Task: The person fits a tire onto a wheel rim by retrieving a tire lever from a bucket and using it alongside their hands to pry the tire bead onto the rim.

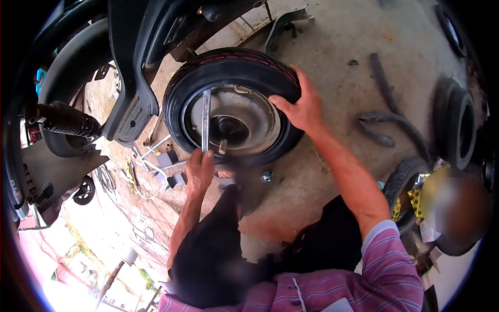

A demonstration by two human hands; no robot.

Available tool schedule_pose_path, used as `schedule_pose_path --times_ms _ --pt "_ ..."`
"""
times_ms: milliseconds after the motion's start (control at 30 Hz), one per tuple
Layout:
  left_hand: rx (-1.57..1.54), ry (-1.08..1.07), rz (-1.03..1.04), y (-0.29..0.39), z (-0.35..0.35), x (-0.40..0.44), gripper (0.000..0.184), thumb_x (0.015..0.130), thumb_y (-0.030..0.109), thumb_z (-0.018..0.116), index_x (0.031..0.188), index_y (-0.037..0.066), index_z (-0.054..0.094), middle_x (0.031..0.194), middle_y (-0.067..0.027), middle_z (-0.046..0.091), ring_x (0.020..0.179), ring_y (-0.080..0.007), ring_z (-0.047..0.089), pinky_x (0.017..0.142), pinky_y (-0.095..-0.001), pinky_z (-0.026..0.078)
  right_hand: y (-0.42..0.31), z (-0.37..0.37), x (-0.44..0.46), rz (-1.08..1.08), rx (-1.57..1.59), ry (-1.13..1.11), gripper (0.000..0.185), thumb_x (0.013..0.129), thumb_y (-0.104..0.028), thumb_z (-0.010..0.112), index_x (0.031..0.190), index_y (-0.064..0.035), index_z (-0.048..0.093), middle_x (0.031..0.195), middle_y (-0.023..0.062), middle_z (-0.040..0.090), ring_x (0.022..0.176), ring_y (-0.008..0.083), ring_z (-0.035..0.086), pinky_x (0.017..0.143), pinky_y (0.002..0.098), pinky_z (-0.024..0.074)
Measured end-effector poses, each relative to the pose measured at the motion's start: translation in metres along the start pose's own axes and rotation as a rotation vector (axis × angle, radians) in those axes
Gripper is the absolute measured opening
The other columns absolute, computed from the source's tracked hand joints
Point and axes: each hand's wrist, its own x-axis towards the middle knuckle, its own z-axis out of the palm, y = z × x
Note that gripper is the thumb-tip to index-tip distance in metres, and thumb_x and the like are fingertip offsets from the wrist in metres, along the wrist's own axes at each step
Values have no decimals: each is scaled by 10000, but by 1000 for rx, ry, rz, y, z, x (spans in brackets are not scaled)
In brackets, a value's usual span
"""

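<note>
A black tyre [244, 65] with red lines in its tread sits around a dusty metal wheel hub [254, 112], tilted up in front of me. An axle stub [223, 146] sticks out of the hub's dark centre. My left hand [199, 169] is closed round the lower end of a flat metal tyre lever [206, 117], whose upper end lies at the rim's inner edge. My right hand [304, 106] grips the tyre's right side, thumb on the sidewall and fingers over the tread, their tips hidden behind it.
A scooter body [130, 104] stands close on the left, with a coil spring [70, 122] beyond it. Rubber tube strips [387, 117] lie on the floor to the right. Loose tyres [462, 127] stand at the far right, near another person [457, 208]. Cables [106, 179] lie at lower left.
</note>
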Motion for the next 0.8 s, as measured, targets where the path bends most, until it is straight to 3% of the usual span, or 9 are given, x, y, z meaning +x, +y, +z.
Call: schedule_pose_path --times_ms 100,333,433,533,633,767,800 --pt "-32 -14 32 0 1 2 345 959 282 630 799 -10 540 634 -113 523 646 -144 434 592 -383 445 -2 -1 1 -13 -5 -9 834 765 -432 879 1411 -49 517 1244 201 644 1124 372 656 949 436 534" --pt "10 12 42 8 -2 0 360 987 336 616 844 9 570 607 -110 584 586 -191 602 579 -376 490 -1 -5 4 -43 -14 -40 851 768 -445 880 1408 -19 515 1231 218 646 1124 384 651 954 441 529" --pt "7 36 92 3 1 3 371 993 346 605 846 7 571 604 -107 583 576 -194 602 579 -376 491 -1 -5 4 -43 0 -40 854 768 -442 881 1412 -16 514 1243 218 643 1134 381 649 958 440 528" --pt "-17 -16 28 4 -3 3 412 1014 388 570 845 12 583 591 -87 577 562 -179 581 553 -366 467 -2 -2 2 9 46 -37 843 761 -397 892 1412 -15 518 1269 211 646 1157 363 650 971 436 527" --pt "-217 -233 -208 12 -11 -1 466 1034 430 530 832 15 593 588 -57 566 551 -166 546 538 -350 426 -6 -3 3 15 44 -40 840 750 -365 902 1411 -14 521 1286 207 648 1167 345 654 985 429 524" --pt "-216 -25 -77 -7 11 -6 483 1065 424 560 755 53 561 549 20 464 469 -71 394 447 -268 287 -8 -4 4 23 38 -43 842 744 -356 907 1410 -11 523 1285 207 655 1172 339 656 991 424 523" --pt "-219 8 -53 -8 14 -7 455 1064 406 565 790 43 585 587 28 474 518 -66 404 482 -269 304 -9 -4 3 20 33 -42 843 744 -360 906 1409 -10 523 1281 208 657 1170 342 656 990 425 523"
